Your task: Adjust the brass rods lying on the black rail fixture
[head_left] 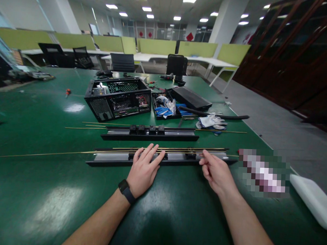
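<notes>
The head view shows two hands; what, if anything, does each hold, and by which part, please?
The left hand lies over the thin rods, no grip visible; whether the right hand, toward their right ends, pinches one cannot be told.

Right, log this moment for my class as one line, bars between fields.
left hand: open over gold rods, near rail | right hand: curled at rods | far rail: four black blocks

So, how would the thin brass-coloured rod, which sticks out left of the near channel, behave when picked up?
The brass-coloured rod is probably light, being thin for its length. It seems springy rather than floppy: the long end beyond the near channel runs almost straight. If its section is round, which I cannot tell, it may roll on the shiny table.
</notes>
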A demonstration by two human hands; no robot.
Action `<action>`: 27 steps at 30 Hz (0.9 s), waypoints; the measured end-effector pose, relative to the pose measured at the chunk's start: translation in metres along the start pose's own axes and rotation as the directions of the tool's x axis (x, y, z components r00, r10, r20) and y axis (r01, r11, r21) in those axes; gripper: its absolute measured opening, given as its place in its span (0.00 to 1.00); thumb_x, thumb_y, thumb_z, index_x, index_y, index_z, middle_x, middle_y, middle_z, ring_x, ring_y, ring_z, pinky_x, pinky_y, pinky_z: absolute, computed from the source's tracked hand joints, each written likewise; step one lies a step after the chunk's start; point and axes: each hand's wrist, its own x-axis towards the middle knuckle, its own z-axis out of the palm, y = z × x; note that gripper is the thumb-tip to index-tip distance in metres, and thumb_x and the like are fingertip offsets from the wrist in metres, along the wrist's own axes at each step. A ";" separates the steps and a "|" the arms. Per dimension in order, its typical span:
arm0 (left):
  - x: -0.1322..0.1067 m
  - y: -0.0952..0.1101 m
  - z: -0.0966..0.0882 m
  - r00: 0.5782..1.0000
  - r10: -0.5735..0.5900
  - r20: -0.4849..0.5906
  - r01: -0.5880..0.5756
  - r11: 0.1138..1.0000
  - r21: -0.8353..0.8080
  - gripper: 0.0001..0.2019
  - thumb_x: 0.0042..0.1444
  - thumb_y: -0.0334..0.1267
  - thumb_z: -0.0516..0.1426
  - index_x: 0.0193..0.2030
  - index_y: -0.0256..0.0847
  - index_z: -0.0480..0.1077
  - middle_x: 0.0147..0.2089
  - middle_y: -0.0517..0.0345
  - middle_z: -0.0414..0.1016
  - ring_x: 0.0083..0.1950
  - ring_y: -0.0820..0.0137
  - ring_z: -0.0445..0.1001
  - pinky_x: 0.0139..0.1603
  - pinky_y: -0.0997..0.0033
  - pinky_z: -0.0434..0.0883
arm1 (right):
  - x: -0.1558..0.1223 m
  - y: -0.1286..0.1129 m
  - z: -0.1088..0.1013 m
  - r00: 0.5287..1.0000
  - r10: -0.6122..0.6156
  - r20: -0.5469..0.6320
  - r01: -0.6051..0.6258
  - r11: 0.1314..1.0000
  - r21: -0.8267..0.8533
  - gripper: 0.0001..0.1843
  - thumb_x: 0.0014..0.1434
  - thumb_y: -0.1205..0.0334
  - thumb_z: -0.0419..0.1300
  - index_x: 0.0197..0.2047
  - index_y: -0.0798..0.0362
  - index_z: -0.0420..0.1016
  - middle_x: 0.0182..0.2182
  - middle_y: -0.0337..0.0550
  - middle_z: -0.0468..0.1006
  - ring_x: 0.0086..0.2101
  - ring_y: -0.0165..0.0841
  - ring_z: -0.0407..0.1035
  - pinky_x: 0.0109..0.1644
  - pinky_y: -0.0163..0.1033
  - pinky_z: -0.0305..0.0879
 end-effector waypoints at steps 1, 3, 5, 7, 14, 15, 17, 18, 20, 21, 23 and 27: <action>0.000 0.000 0.000 1.000 0.002 -0.003 -0.002 1.000 -0.002 0.26 0.67 0.34 0.54 0.71 0.50 0.62 0.73 0.50 0.63 0.75 0.55 0.58 0.72 0.46 0.55 | 0.002 -0.002 -0.003 0.999 -0.009 -0.044 0.009 1.000 0.014 0.24 0.46 0.46 0.75 0.31 0.56 0.72 0.22 0.39 0.75 0.11 0.21 0.56 0.08 0.26 0.41; 0.000 0.000 0.000 1.000 0.006 -0.010 -0.006 1.000 -0.005 0.26 0.67 0.34 0.54 0.71 0.50 0.62 0.73 0.49 0.63 0.75 0.55 0.58 0.72 0.46 0.55 | 0.007 -0.006 -0.010 0.991 -0.016 -0.136 0.023 0.999 0.050 0.22 0.48 0.48 0.75 0.32 0.56 0.73 0.20 0.37 0.73 0.11 0.21 0.56 0.08 0.26 0.42; 0.000 0.000 0.000 1.000 0.007 -0.012 -0.007 1.000 -0.006 0.26 0.67 0.34 0.54 0.71 0.50 0.62 0.73 0.49 0.63 0.75 0.55 0.58 0.72 0.46 0.55 | 0.009 -0.008 -0.013 0.983 -0.011 -0.181 0.024 0.997 0.071 0.21 0.48 0.49 0.75 0.32 0.56 0.74 0.19 0.35 0.71 0.12 0.21 0.55 0.09 0.26 0.43; 0.000 0.000 -0.001 1.000 0.006 -0.010 -0.006 1.000 -0.005 0.26 0.67 0.34 0.54 0.71 0.50 0.62 0.73 0.50 0.63 0.75 0.55 0.58 0.72 0.46 0.55 | 0.008 -0.007 -0.011 0.990 -0.011 -0.143 0.021 0.997 0.068 0.21 0.47 0.50 0.76 0.33 0.56 0.75 0.19 0.35 0.71 0.12 0.21 0.55 0.09 0.25 0.44; 0.000 0.000 -0.001 1.000 0.003 0.008 -0.003 1.000 0.000 0.25 0.68 0.34 0.54 0.71 0.49 0.62 0.73 0.50 0.62 0.75 0.55 0.57 0.72 0.46 0.54 | 0.001 0.000 -0.002 1.000 -0.011 -0.025 0.011 1.000 0.012 0.24 0.47 0.45 0.75 0.33 0.56 0.74 0.21 0.38 0.74 0.11 0.21 0.55 0.08 0.26 0.41; 0.000 0.000 -0.001 1.000 0.003 0.008 -0.003 1.000 0.000 0.25 0.68 0.34 0.54 0.71 0.49 0.62 0.73 0.50 0.62 0.75 0.55 0.57 0.72 0.46 0.54 | 0.003 -0.002 -0.005 0.997 -0.023 -0.070 0.025 0.999 0.027 0.23 0.47 0.46 0.75 0.33 0.55 0.74 0.21 0.37 0.74 0.11 0.22 0.56 0.08 0.26 0.42; 0.000 0.000 -0.001 1.000 0.004 0.005 -0.004 1.000 -0.001 0.25 0.68 0.34 0.54 0.71 0.49 0.62 0.73 0.50 0.62 0.75 0.55 0.57 0.72 0.46 0.54 | 0.006 -0.005 -0.009 0.987 -0.034 -0.156 0.045 0.997 0.066 0.21 0.49 0.48 0.75 0.33 0.55 0.73 0.20 0.36 0.72 0.12 0.22 0.56 0.09 0.25 0.43; 0.000 0.000 -0.001 1.000 0.003 0.004 -0.003 1.000 -0.001 0.25 0.68 0.34 0.54 0.71 0.49 0.62 0.73 0.50 0.62 0.75 0.55 0.57 0.72 0.46 0.53 | 0.008 -0.006 -0.011 0.983 -0.033 -0.182 0.048 0.996 0.081 0.20 0.49 0.49 0.74 0.33 0.55 0.74 0.19 0.35 0.71 0.12 0.21 0.55 0.09 0.25 0.44; 0.000 0.001 -0.001 1.000 0.001 0.007 -0.001 1.000 -0.001 0.26 0.68 0.34 0.54 0.71 0.49 0.62 0.74 0.50 0.62 0.75 0.55 0.57 0.72 0.47 0.53 | 0.008 -0.006 -0.010 0.985 -0.025 -0.173 0.040 0.996 0.085 0.20 0.49 0.50 0.75 0.32 0.55 0.74 0.19 0.34 0.71 0.12 0.21 0.55 0.09 0.25 0.44; 0.000 0.001 -0.001 1.000 0.000 0.009 0.000 1.000 -0.001 0.26 0.68 0.34 0.54 0.71 0.49 0.62 0.74 0.50 0.62 0.75 0.55 0.57 0.72 0.46 0.53 | 0.007 -0.005 -0.008 0.990 -0.020 -0.137 0.031 0.997 0.075 0.21 0.48 0.49 0.75 0.32 0.55 0.74 0.19 0.34 0.71 0.12 0.21 0.55 0.09 0.25 0.44; 0.000 0.001 -0.001 1.000 0.001 0.007 -0.001 1.000 0.000 0.26 0.68 0.34 0.54 0.72 0.49 0.62 0.74 0.50 0.62 0.75 0.55 0.57 0.72 0.46 0.53 | 0.003 -0.002 -0.002 0.999 -0.009 -0.037 0.010 0.999 0.042 0.23 0.46 0.47 0.76 0.32 0.56 0.74 0.20 0.36 0.72 0.12 0.20 0.54 0.09 0.25 0.43; 0.000 0.000 -0.001 1.000 0.004 -0.002 -0.004 1.000 0.002 0.25 0.68 0.33 0.54 0.71 0.49 0.63 0.73 0.50 0.63 0.75 0.55 0.58 0.72 0.46 0.54 | 0.001 0.002 0.000 1.000 -0.011 -0.013 0.011 1.000 0.003 0.26 0.45 0.43 0.76 0.31 0.55 0.72 0.21 0.37 0.74 0.11 0.21 0.55 0.08 0.25 0.41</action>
